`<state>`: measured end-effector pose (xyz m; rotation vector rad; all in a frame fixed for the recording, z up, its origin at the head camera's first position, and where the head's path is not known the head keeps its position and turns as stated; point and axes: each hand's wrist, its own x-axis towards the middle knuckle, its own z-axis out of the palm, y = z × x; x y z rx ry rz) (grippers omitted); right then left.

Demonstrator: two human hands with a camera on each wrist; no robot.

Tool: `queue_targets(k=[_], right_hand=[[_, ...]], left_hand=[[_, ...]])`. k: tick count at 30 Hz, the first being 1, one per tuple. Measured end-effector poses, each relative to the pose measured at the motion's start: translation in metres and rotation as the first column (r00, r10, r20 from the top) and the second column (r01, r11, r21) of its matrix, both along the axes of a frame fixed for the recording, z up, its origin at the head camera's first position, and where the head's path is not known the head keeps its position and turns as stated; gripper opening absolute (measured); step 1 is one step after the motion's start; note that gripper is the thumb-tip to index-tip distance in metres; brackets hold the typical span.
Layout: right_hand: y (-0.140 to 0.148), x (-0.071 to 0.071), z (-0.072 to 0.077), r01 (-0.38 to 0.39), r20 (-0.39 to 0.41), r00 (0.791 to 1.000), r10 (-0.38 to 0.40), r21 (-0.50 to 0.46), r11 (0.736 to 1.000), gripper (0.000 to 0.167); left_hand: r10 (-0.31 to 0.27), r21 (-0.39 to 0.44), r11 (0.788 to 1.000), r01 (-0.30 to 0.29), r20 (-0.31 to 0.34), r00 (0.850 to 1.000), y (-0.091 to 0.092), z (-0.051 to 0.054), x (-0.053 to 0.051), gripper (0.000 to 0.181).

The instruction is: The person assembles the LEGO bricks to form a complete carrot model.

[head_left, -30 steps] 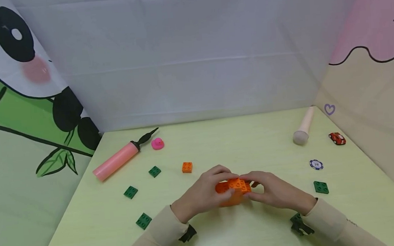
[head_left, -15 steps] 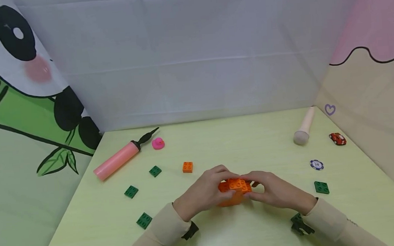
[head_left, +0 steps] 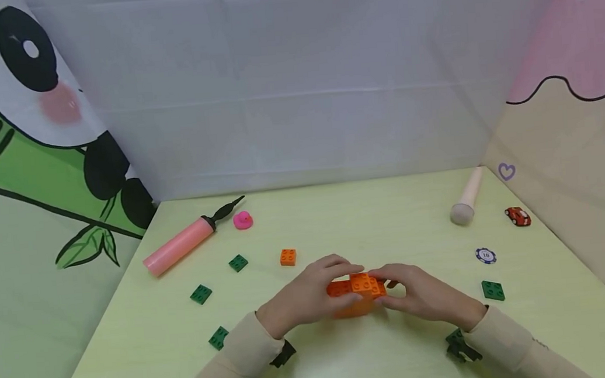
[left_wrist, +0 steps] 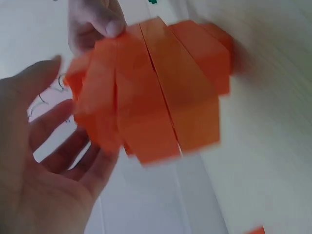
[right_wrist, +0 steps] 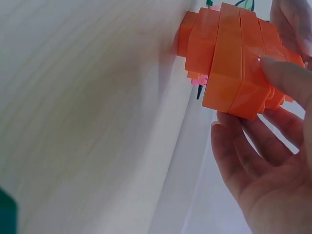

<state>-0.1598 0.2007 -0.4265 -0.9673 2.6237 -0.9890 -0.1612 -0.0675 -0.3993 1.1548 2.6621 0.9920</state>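
Observation:
A stack of orange toy building bricks [head_left: 354, 306] stands on the table between the two hands, wider in its middle layers. The right hand [head_left: 421, 292] pinches its right side; in the right wrist view the thumb [right_wrist: 287, 78] presses the near face and fingers reach behind. Around the left side curves the left hand [head_left: 310, 294], its fingers loosely bent. In the left wrist view, a small gap shows between the left thumb [left_wrist: 41, 78] and the stack, with the fingers close behind the bricks. Whether those fingers touch the stack is hard to tell.
Several green bricks [head_left: 201, 294] and one loose orange brick [head_left: 288, 257] lie around. Farther back are a pink hand pump [head_left: 180, 244] and a pink toy duck [head_left: 243, 220]. On the right lie a toy microphone [head_left: 465, 201], a red toy car [head_left: 517, 216] and a chip [head_left: 486, 256].
The left hand has loosened and shifted slightly left, its index finger moving off the top brick. The right hand and the brick stack stay almost where they were.

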Motion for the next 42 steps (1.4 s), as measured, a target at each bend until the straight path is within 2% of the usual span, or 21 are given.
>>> queue_targets(k=[3,6,8,13,18,23,30,33,37,42], right_hand=[[0.0,0.0,0.0,0.0,-0.011,1.0,0.0,0.001,1.0,0.056],[0.001,0.0,-0.001,-0.01,-0.034,0.999,0.01,-0.003,1.0,0.056],[0.001,0.001,-0.001,-0.012,-0.043,0.999,0.012,-0.003,1.0,0.057],[0.002,0.001,-0.002,-0.007,-0.039,0.999,0.007,-0.006,1.0,0.057],[0.003,0.0,-0.003,-0.017,-0.037,0.999,0.016,-0.013,1.0,0.056],[0.003,0.0,-0.003,-0.013,-0.029,1.0,0.012,-0.017,1.0,0.055],[0.003,0.0,-0.004,-0.008,0.0,1.0,0.008,-0.009,1.0,0.057],[0.003,0.0,-0.004,-0.008,-0.004,1.0,0.008,-0.009,1.0,0.058],[0.003,0.0,-0.004,-0.004,-0.006,1.0,0.004,-0.006,1.0,0.057],[0.002,0.001,-0.004,0.008,-0.008,1.0,-0.008,0.0,1.0,0.057]], left_hand=[[0.038,0.058,0.998,-0.039,0.017,0.999,-0.02,-0.002,-0.009,0.05],[0.125,0.086,0.988,-0.129,0.054,0.991,-0.043,-0.003,-0.026,0.049],[0.193,0.074,0.978,-0.196,0.055,0.98,-0.059,-0.008,-0.04,0.045],[0.319,-0.007,0.948,-0.319,0.063,0.946,-0.084,-0.02,-0.068,0.04],[0.387,-0.151,0.916,-0.371,0.093,0.917,-0.087,-0.029,-0.081,0.042],[0.401,-0.209,0.906,-0.369,0.134,0.906,-0.081,-0.036,-0.086,0.041],[0.391,-0.237,0.903,-0.359,0.108,0.914,-0.08,-0.042,-0.088,0.039],[0.394,-0.233,0.903,-0.362,0.11,0.912,-0.082,-0.043,-0.088,0.039],[0.393,-0.2,0.909,-0.366,0.119,0.912,-0.083,-0.042,-0.085,0.04],[0.348,-0.077,0.937,-0.341,0.099,0.932,-0.081,-0.033,-0.072,0.04]])
